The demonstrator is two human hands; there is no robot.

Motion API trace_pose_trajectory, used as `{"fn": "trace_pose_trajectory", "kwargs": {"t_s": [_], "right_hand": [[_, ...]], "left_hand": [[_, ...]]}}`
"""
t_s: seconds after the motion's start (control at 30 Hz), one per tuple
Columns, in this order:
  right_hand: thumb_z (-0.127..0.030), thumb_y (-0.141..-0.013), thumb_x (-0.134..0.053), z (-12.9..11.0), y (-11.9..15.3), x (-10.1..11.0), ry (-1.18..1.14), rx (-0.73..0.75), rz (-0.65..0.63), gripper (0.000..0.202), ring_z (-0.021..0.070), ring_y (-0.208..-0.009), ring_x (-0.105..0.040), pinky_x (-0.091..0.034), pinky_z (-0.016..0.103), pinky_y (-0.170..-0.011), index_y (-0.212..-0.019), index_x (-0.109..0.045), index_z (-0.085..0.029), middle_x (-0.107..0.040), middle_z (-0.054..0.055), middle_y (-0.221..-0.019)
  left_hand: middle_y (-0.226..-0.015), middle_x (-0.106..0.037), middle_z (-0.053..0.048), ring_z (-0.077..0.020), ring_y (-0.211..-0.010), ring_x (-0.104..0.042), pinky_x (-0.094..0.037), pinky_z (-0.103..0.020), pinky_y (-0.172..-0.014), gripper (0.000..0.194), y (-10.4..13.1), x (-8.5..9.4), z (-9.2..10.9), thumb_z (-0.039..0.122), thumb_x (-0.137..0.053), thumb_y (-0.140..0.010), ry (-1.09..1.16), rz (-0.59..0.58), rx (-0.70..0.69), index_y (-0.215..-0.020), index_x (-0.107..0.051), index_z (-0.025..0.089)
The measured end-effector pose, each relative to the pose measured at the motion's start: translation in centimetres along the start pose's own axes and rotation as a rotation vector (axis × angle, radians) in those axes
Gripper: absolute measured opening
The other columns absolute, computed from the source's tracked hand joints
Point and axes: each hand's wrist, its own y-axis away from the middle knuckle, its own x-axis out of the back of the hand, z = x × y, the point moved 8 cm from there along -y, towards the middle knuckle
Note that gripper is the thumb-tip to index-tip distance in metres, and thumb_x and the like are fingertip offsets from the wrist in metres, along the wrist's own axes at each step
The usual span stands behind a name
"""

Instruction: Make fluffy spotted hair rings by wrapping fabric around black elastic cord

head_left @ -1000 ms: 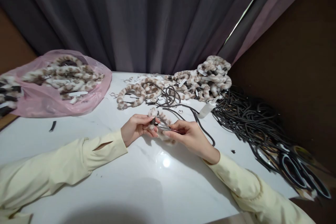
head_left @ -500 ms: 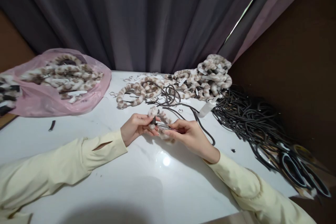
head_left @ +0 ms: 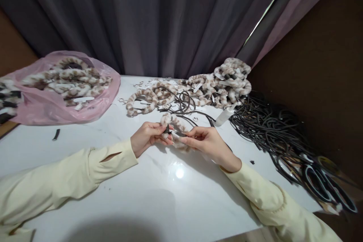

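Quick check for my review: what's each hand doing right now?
Left hand: closed, holding the fluffy brown-and-white ring by its black band.
Right hand: closed in a pinch on a slim dark item; can't tell what.

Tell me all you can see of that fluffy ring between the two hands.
The fluffy ring looks like furry fabric, whitish with brown patches, bent into a loop. A black band shows on its left side, where the left hand pinches it. The right hand is at its right side; whether those fingers touch the fur is unclear. It is over the white table; contact with the tabletop is hard to judge.
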Motion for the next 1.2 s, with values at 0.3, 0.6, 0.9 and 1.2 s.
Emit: {"fn": "trace_pose_trajectory", "kwargs": {"t_s": [0.3,0.6,0.9,1.2], "right_hand": [[-0.041,-0.067,-0.07,0.7,-0.1,-0.8,-0.111,-0.065,-0.08,0.03,0.0025,-0.037,-0.035,-0.026,0.017,-0.037,-0.065,-0.062,-0.013,-0.052,-0.004,-0.045],[-0.044,-0.067,-0.069,0.8,0.0,-1.0,-0.08,-0.069,-0.061,0.032,0.0054,-0.043,-0.042,-0.032,0.018,-0.042,-0.069,-0.063,-0.012,-0.057,0.0,-0.053],[-0.039,-0.072,-0.064,-0.4,0.4,-0.8,0.188,0.089,0.06,0.028,0.0084,-0.052,-0.045,-0.034,0.02,-0.046,-0.068,-0.063,-0.012,-0.059,0.002,-0.059],[-0.033,-0.077,-0.06,-1.7,0.9,-1.2,0.451,0.248,0.093,0.023,0.0075,-0.051,-0.041,-0.032,0.019,-0.049,-0.065,-0.058,-0.013,-0.053,-0.001,-0.055]], "left_hand": [[-0.062,-0.067,-0.009,-0.0164,-0.055,-0.066,-0.052,-0.02,-0.052,0.015,0.0,0.1,-0.1,0.017,-0.06,-0.076,-0.023,-0.004,0.007,-0.081,-0.066,0.005],[-0.062,-0.068,-0.01,-0.0151,-0.054,-0.065,-0.052,-0.019,-0.053,0.014,0.0,0.0,-0.1,0.016,-0.057,-0.079,-0.062,0.013,0.018,-0.081,-0.066,0.005],[-0.062,-0.069,-0.009,-0.0146,-0.058,-0.066,-0.053,-0.02,-0.06,0.018,0.2,0.0,-0.4,0.023,-0.067,-0.073,-0.103,0.07,0.022,-0.079,-0.067,0.006],[-0.068,-0.07,-0.01,-0.0164,-0.061,-0.065,-0.053,-0.025,-0.066,0.034,0.3,-0.2,-0.3,0.036,-0.074,-0.063,-0.144,0.092,-0.003,-0.078,-0.069,0.006]]}}
